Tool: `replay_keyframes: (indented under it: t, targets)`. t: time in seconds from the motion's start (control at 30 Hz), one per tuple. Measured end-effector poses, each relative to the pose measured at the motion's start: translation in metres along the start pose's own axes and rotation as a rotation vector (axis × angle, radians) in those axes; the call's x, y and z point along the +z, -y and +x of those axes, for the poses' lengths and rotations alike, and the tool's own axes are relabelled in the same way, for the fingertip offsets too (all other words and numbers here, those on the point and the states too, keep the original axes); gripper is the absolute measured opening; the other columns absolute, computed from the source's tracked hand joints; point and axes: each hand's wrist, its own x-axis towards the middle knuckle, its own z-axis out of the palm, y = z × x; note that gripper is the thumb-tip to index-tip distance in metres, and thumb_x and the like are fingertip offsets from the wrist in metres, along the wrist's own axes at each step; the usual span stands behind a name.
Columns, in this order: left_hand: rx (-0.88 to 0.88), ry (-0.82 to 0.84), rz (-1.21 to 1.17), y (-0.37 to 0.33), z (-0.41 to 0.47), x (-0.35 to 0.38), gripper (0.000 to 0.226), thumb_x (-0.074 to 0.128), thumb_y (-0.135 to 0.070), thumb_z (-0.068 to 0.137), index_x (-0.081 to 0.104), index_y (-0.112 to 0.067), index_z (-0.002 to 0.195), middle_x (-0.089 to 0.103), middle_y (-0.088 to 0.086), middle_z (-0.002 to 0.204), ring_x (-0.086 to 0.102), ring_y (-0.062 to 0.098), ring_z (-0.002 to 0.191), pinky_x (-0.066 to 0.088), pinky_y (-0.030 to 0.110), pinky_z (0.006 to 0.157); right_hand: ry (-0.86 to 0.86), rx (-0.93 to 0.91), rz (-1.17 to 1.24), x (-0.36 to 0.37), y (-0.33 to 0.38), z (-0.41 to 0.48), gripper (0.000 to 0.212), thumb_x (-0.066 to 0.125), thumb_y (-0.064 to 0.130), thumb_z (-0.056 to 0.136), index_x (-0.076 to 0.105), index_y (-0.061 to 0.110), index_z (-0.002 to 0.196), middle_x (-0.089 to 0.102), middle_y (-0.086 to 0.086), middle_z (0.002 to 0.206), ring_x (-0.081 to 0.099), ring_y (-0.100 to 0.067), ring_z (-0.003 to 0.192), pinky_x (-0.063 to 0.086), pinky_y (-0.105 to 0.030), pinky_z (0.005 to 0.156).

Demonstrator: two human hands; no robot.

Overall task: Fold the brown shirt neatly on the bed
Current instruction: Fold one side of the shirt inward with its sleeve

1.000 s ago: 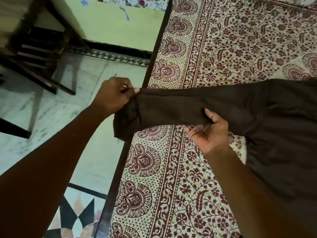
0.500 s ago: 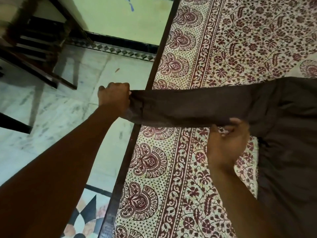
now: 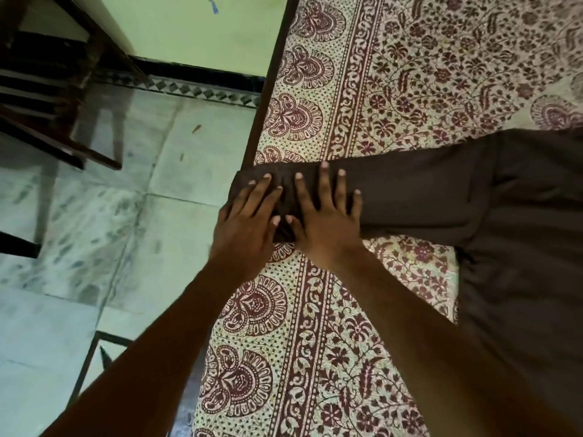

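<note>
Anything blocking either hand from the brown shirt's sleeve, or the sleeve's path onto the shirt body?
Nothing visible. Left hand and right hand press flat on the sleeve at the bed's edge. The brown shirt body carries nothing; only printed bedsheet lies around them.

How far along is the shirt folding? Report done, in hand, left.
Done: the brown shirt lies on the bed, sleeve stretched to the edge. In hand: left hand and right hand press flat on the sleeve's end, fingers straight. Left: no fold shows yet; sleeve and body need folding.
</note>
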Motion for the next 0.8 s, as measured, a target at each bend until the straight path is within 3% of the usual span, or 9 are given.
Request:
replay_keyframes:
  t: [0.1,0.2,0.3,0.4,0.5,0.63,0.7,0.77,0.8]
  targets:
    - [-0.073,-0.008,-0.069,-0.002,-0.009,0.011,0.059,0.031,-0.039,0.105,0.024,-0.032,0.163,0.011,-0.006,0.174,0.014,0.024,0.160,0.029,0.053,0.121,-0.010,-0.079,0.043,-0.019,-0.016,-0.006,0.068,0.037,0.048,0.105,0.006,0.035,0.164,-0.017,-0.004,0.172,-0.015,-0.031,0.159,0.005,-0.063,0.125]
    - [-0.124,0.000,-0.101,-0.001,-0.016,0.015,0.069,0.038,-0.044,0.100,0.016,-0.034,0.165,0.003,-0.005,0.175,0.010,0.025,0.161,0.025,0.055,0.123,-0.164,0.170,0.062,-0.019,-0.057,-0.026,0.075,0.042,0.065,0.097,0.013,0.041,0.162,-0.013,-0.008,0.173,-0.013,-0.037,0.158,0.005,-0.065,0.122]
    - [-0.203,-0.012,-0.051,-0.007,-0.024,0.011,0.077,0.040,-0.041,0.094,0.014,-0.029,0.166,0.004,0.003,0.175,0.011,0.029,0.161,0.019,0.057,0.124,-0.126,0.359,0.065,-0.002,-0.078,-0.047,0.089,0.036,0.082,0.088,0.005,0.044,0.162,-0.018,-0.015,0.171,-0.016,-0.051,0.154,0.005,-0.071,0.119]
    - [-0.133,-0.102,0.005,-0.030,-0.021,0.006,0.073,0.040,-0.028,0.092,0.025,-0.019,0.164,0.011,0.006,0.174,0.012,0.028,0.161,0.021,0.054,0.125,-0.076,-0.019,-0.032,0.014,-0.068,-0.064,0.078,0.028,0.073,0.097,0.004,0.040,0.163,-0.013,-0.016,0.172,-0.010,-0.049,0.155,0.003,-0.071,0.119]
    - [0.021,-0.051,-0.012,-0.058,-0.006,0.009,0.062,0.036,-0.031,0.102,0.028,-0.022,0.163,0.014,0.003,0.174,0.012,0.024,0.161,0.023,0.054,0.124,-0.146,-0.250,0.027,0.012,-0.072,-0.071,0.057,0.029,0.049,0.107,0.029,0.031,0.161,0.010,-0.011,0.173,0.009,-0.035,0.159,0.020,-0.063,0.123]
    - [-0.214,0.066,0.094,-0.093,0.013,0.024,0.066,0.030,-0.057,0.105,0.017,-0.031,0.164,0.005,0.009,0.175,0.006,0.035,0.160,0.012,0.060,0.125,-0.458,0.180,0.164,-0.013,-0.134,-0.070,0.060,0.031,0.045,0.104,0.036,0.023,0.159,0.019,-0.011,0.171,0.016,-0.032,0.159,0.019,-0.053,0.125]
    - [-0.374,0.049,0.133,-0.122,0.025,0.028,0.070,0.031,-0.058,0.104,0.018,-0.025,0.165,0.005,0.018,0.173,0.004,0.044,0.158,0.008,0.063,0.125,-0.434,0.528,0.178,-0.021,-0.177,-0.067,0.066,0.033,0.054,0.102,0.027,0.025,0.162,0.010,-0.014,0.172,0.005,-0.037,0.159,0.014,-0.058,0.125]
    - [-0.277,0.011,0.095,-0.158,0.041,0.033,0.066,0.028,-0.053,0.107,0.019,-0.021,0.164,0.006,0.016,0.173,0.006,0.042,0.159,0.011,0.061,0.125,-0.309,0.711,0.198,-0.022,-0.204,-0.059,0.073,0.032,0.062,0.102,0.016,0.027,0.164,-0.001,-0.015,0.173,-0.008,-0.044,0.157,0.004,-0.065,0.123]
    - [-0.133,0.005,0.080,-0.173,0.048,0.038,0.063,0.027,-0.049,0.108,0.020,-0.022,0.164,0.008,0.011,0.174,0.009,0.037,0.160,0.016,0.059,0.124,-0.266,0.659,0.175,-0.020,-0.210,-0.054,0.073,0.030,0.061,0.102,0.013,0.028,0.165,-0.003,-0.012,0.173,-0.009,-0.043,0.157,0.001,-0.067,0.122]
